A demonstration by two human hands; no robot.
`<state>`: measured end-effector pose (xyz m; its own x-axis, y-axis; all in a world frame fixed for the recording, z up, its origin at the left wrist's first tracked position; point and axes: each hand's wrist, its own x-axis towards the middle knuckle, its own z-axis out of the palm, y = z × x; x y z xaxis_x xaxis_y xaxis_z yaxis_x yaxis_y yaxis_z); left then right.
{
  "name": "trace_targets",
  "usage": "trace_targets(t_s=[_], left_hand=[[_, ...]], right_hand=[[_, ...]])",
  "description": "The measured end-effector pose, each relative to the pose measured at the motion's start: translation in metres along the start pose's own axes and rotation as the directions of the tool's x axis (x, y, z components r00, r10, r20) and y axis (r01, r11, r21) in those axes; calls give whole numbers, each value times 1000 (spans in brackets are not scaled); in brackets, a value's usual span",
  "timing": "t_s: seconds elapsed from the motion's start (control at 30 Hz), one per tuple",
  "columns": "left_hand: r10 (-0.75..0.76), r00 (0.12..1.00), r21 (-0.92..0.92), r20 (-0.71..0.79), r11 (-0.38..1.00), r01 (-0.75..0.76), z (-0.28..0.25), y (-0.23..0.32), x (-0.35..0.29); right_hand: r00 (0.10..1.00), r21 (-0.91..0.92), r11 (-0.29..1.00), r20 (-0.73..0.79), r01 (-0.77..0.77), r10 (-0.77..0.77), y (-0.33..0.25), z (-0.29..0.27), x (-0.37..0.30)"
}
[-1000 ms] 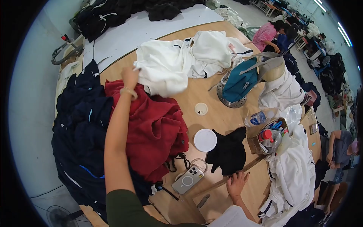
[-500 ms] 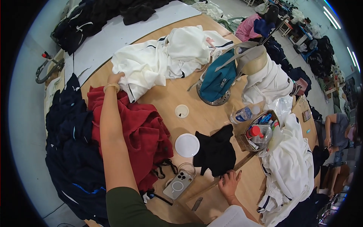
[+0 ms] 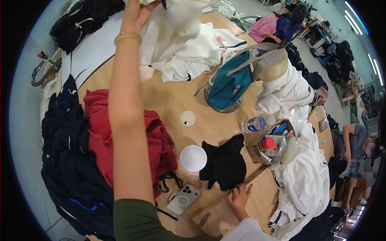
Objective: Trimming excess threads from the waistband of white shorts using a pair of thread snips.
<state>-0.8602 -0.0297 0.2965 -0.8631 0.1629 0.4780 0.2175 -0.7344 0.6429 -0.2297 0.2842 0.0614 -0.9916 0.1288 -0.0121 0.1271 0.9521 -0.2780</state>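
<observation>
Up at the far side of the table (image 3: 161, 96), left hand (image 3: 137, 15) has the white garment (image 3: 177, 34)

Look at that reach: left arm stretched right out, fingers clamped on white cloth at the very top of the view! Well apart from it, the right hand (image 3: 240, 197) lies low on the near side, gripping nothing that shows, just beside the lower edge of a black cloth (image 3: 224, 162); touching or not, I cannot tell. And the white garment hangs from the left hand, plainly the nearer one, with white folds spreading rightward toward a teal bag (image 3: 228, 86); one piece or several, hard to say. Behind the left forearm, red fabric (image 3: 159, 132), then navy clothes (image 3: 60, 160) farther left. Right of that arm, a round white lid (image 3: 193, 158), a smartphone (image 3: 183, 199), and beyond the black cloth, a plastic bottle (image 3: 255, 124)
</observation>
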Motion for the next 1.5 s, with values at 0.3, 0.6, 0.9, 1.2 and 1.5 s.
trace_targets(t_s=[0.3,0.6,0.9,1.2,1.5], left_hand=[[157,741,741,-653,-69,667,-158,-179,-91],[-175,747,660,-642,369,654,-119,-250,-94],[76,827,106,-557,994,-19,-4,-38,-107],[127,961,615,-248,786,55,168,168,-154],[-307,880,-258,363,874,412,374,61,-187]], right_hand=[[999,68,997,33,35,-38,-19,-2,5],[1000,-18,1000,19,-23,24,1,-2,1],[999,-6,1000,-43,-12,11,-1,-6,-1],[993,47,999,-115,-11,16,-1,-10,-1],[980,1,1000,-199,0,0,11,0,-7]])
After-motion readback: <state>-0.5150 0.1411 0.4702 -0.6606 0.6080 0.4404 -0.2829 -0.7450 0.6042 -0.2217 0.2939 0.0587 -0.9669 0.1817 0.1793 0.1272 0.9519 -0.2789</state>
